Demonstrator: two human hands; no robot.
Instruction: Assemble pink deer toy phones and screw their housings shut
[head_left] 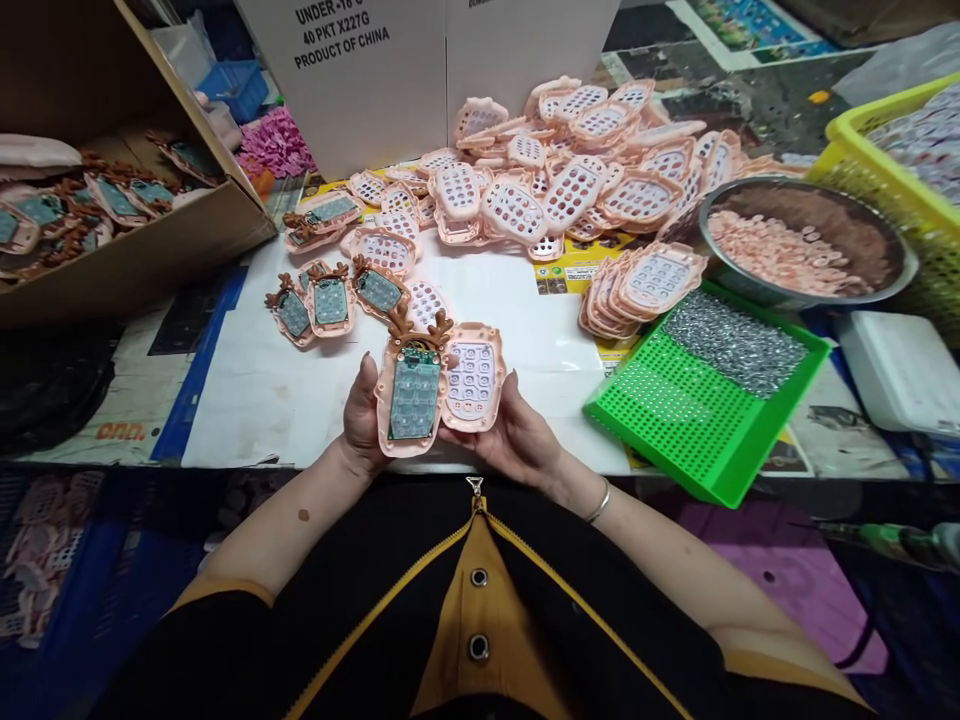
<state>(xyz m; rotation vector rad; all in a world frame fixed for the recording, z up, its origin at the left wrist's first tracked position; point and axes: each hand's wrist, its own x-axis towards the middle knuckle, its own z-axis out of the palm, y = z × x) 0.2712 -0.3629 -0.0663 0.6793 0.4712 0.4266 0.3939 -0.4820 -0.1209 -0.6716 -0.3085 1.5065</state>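
Note:
My left hand [364, 420] grips a pink toy phone half with brown antlers [415, 395], its green circuit board facing up. Beside it, my right hand [517, 430] holds a pink keypad shell [472, 380] with a white button sheet inside. The two pieces are side by side, their edges close together or overlapping, over the table's front. Just beyond my left hand lie several antlered halves with boards [330, 302]. Another keypad shell [427, 302] rests right behind the held pair, partly hidden by the antlers.
A large heap of pink shells [574, 190] covers the back. Keypad shells [652, 280] are stacked at right, near a green tray [652, 410] of screws, a metal bowl [810, 240] of small pink parts and a yellow basket [847, 170]. A cardboard box [225, 215] stands left.

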